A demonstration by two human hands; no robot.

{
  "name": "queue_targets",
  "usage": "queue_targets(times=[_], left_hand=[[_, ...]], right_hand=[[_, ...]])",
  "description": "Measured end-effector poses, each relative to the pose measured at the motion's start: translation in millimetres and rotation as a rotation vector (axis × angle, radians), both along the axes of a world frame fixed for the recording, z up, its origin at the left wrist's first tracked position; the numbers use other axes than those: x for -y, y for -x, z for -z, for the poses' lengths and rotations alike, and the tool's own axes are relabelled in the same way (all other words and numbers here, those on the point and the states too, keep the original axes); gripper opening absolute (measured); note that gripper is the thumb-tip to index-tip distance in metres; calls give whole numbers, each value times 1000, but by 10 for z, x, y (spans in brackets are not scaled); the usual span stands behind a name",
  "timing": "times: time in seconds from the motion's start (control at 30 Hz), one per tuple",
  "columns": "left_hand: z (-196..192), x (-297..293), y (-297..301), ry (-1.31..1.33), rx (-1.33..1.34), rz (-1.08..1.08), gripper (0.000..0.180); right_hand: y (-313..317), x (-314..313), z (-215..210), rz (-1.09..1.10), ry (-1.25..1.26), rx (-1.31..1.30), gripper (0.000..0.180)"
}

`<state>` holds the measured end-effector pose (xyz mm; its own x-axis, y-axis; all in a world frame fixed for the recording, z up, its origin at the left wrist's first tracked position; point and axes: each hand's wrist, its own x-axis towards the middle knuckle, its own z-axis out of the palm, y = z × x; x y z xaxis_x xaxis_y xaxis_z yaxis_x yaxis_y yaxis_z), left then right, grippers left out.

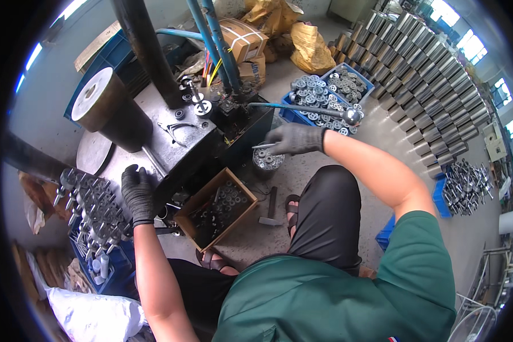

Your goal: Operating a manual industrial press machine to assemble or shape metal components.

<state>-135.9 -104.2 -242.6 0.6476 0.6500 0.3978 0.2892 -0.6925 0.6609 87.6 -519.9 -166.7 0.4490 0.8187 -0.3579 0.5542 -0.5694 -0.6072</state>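
Right hand [293,138], gloved, pinches a small metal pin [263,146] over the round tin of parts [268,160] mid-frame. Left hand [138,191] rests loosely curled on the press table [154,134] (holding nothing). Blue crates [330,94] upper right look full, so plenty left, I'd guess.

Single view only, worn on the head, aimed steeply down and slightly forward over the seated body. Green shirt [336,302] and dark-trousered knee [325,211] filling the lower middle, very near the lens. Both forearms entering from the lower edge, left hand [138,192] at mid-left, right hand [295,138] just above centre, each at arm's reach. Black press bench [171,142] close in front, upper left of centre. Concrete floor [382,131] stretching away to the upper right, rows of metal cylinders [427,74] far off and bent by the fisheye. Dark round rim cutting all four corners. Upright, unmirrored.
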Motion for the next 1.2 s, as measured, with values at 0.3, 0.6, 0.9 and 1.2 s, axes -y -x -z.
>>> queue_targets(times=[0.3, 0.6, 0.9, 1.2], left_hand=[[-269, 48, -240, -317, -428, -171, 29], [-132, -114, -281, -233, -386, -162, 31], [10, -197, -281, -186, -310, -127, 26], [-91, -70, -299, -167, -287, -126, 22]], right_hand=[[-961, 2099, 1165, 572, 577, 108, 32], [-1362, 2346, 1774, 793, 525, 333, 45], [-1937, 2181, 2384, 859, 570, 380, 39], [-2171, 1735, 2570, 289, 870, 713, 29]])
